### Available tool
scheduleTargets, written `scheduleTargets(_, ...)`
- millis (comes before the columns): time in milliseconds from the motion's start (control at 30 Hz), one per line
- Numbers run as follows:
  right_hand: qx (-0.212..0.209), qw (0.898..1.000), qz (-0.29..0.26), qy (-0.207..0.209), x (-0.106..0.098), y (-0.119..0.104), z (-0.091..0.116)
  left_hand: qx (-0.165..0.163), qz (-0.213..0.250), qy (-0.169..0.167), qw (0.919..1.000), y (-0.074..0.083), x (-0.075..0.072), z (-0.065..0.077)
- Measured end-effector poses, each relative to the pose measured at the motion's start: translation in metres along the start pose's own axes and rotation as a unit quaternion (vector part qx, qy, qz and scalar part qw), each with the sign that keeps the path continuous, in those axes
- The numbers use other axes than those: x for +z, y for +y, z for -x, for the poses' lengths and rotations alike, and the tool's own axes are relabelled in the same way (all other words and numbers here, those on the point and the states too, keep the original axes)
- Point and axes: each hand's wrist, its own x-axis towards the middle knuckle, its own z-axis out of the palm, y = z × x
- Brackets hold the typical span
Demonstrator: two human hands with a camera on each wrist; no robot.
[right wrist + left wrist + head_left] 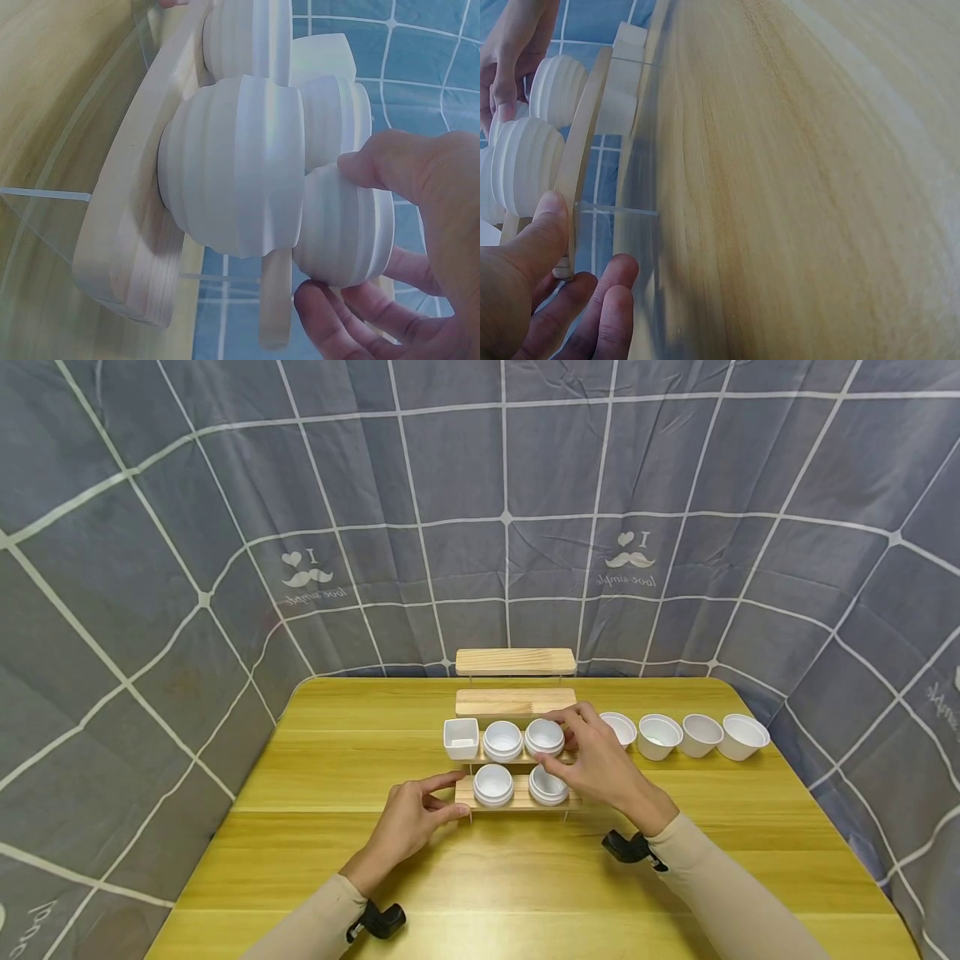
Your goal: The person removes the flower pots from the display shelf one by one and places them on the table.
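A tiered wooden rack stands on the table, with small white cups on its two lower boards. My right hand pinches a round ribbed white cup at the right of the second board, thumb on one side and fingers on the other. Beside that cup sit another round cup and a square white cup. Two more round cups, left and right, stand upright on the lowest board. My left hand grips this board's left end between thumb and fingers.
The rack's upper two boards, the third and the top, hold nothing. Several white cups, including one at the far right, stand in a row right of the rack. A grey checked curtain surrounds the wooden table.
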Motion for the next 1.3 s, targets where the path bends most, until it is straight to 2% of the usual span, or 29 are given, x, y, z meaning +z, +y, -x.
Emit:
scheduleTargets(733,0.011,1.0,0.008,-0.003,0.003,-0.0082,0.0035,0.012,0.005,-0.003,0.9999,-0.0055,-0.0027,0.004)
scheduleTargets(1067,0.016,1.0,0.006,0.004,0.0031,-0.0076,0.0057,0.004,0.01,-0.007,0.9999,-0.0057,-0.0035,0.0044)
scheduleTargets(1300,0.015,1.0,0.011,0.012,0.0014,-0.0066,0.0071,0.016,0.004,-0.005,0.9998,-0.0062,-0.0037,0.0057)
